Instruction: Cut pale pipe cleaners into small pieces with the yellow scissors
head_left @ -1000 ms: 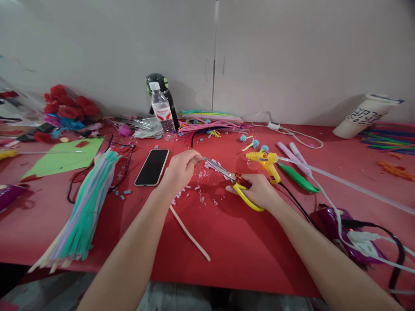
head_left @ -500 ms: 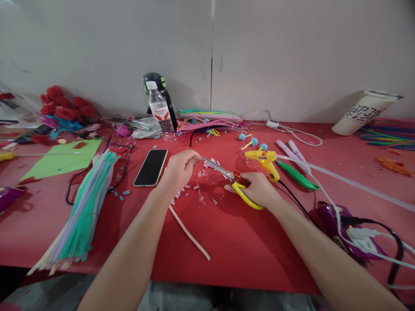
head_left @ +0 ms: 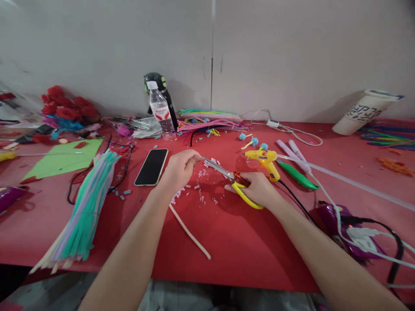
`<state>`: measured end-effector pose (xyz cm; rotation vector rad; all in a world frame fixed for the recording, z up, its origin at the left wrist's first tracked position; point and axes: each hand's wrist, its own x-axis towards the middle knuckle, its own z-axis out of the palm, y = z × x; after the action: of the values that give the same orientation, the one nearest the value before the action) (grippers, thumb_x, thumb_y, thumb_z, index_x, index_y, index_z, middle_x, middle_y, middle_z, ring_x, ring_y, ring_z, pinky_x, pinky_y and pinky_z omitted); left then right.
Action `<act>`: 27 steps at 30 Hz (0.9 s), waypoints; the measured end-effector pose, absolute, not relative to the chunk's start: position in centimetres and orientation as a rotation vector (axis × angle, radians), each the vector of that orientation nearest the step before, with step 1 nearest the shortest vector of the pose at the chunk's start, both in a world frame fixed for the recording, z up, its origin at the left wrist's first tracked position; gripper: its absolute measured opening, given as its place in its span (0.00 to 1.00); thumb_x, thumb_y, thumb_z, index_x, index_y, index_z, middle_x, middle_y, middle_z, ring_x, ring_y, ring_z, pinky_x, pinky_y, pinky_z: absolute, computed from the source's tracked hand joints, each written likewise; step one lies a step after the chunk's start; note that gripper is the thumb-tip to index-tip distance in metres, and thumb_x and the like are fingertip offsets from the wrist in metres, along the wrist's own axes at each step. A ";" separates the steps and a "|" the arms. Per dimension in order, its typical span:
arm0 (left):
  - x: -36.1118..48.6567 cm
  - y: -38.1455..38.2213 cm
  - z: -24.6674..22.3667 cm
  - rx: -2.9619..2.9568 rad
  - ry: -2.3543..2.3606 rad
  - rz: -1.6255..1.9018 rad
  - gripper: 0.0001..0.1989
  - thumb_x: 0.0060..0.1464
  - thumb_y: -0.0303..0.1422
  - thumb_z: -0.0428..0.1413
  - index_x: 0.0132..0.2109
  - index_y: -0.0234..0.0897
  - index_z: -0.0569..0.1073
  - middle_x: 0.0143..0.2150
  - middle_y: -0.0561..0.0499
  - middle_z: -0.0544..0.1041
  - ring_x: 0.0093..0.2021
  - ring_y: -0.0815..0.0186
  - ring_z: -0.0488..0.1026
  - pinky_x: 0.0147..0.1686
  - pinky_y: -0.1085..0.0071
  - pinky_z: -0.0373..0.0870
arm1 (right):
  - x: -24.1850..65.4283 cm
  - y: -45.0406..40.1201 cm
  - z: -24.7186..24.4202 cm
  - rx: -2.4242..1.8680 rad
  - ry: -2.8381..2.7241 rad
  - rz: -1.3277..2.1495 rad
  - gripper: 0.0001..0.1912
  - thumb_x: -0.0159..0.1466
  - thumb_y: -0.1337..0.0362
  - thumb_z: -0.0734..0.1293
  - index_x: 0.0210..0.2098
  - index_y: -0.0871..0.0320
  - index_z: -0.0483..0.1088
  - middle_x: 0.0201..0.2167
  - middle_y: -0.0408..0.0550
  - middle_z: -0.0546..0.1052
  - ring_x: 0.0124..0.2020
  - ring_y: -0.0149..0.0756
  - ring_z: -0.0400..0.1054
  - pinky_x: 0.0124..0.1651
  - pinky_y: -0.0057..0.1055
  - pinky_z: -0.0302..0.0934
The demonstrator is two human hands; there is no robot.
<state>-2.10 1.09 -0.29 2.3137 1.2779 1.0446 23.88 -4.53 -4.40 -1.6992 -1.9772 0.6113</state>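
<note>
Yellow-and-red-handled scissors (head_left: 245,196) are gripped in my right hand (head_left: 259,188), their blades pointing left and looking nearly closed. At the blade tips my left hand (head_left: 181,166) is closed in a pinch; what lies between its fingers is too small to make out. A cream pipe cleaner (head_left: 189,233) runs out from beneath my left forearm onto the red table. Whether its hidden end reaches my left fingers, I cannot tell. Small pale lilac clippings (head_left: 202,173) are scattered under and around the blades.
A phone (head_left: 151,167) and a bundle of green and lilac pipe cleaners (head_left: 82,211) lie to the left. Behind stand a water bottle (head_left: 162,112) and a black flask (head_left: 170,103). A yellow glue gun (head_left: 264,160), green-handled tool (head_left: 297,176) and cables are at the right.
Both hands and the scissors hold almost the same position. The whole view has shifted very slightly.
</note>
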 end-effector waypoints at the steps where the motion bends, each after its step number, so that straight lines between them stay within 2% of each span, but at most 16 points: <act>1: -2.1 1.1 -0.3 2.312 1.278 1.045 0.12 0.64 0.32 0.48 0.36 0.37 0.75 0.30 0.51 0.76 0.29 0.69 0.70 0.34 0.74 0.64 | 23.9 -4.5 -4.4 -1.700 -1.979 0.614 0.31 0.52 0.36 0.68 0.19 0.57 0.55 0.17 0.36 0.54 0.21 0.26 0.47 0.23 0.26 0.44; 15: -1.8 0.9 -0.1 2.282 1.299 1.038 0.16 0.66 0.39 0.46 0.34 0.36 0.70 0.27 0.53 0.72 0.28 0.70 0.67 0.32 0.75 0.61 | 23.8 -4.5 -4.7 -1.690 -1.929 0.616 0.31 0.52 0.39 0.70 0.19 0.57 0.53 0.17 0.36 0.53 0.21 0.25 0.46 0.23 0.25 0.43; 27: -1.8 0.9 0.0 2.310 1.306 1.037 0.14 0.66 0.37 0.47 0.35 0.36 0.71 0.28 0.53 0.73 0.29 0.70 0.69 0.33 0.74 0.62 | 23.7 -4.6 -4.6 -1.681 -1.941 0.624 0.30 0.53 0.41 0.70 0.20 0.56 0.52 0.18 0.37 0.53 0.22 0.26 0.46 0.23 0.26 0.44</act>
<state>-1.85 0.86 -0.05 2.3098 1.3064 1.0371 23.69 -4.63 -4.57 -1.6815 -1.9414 0.6244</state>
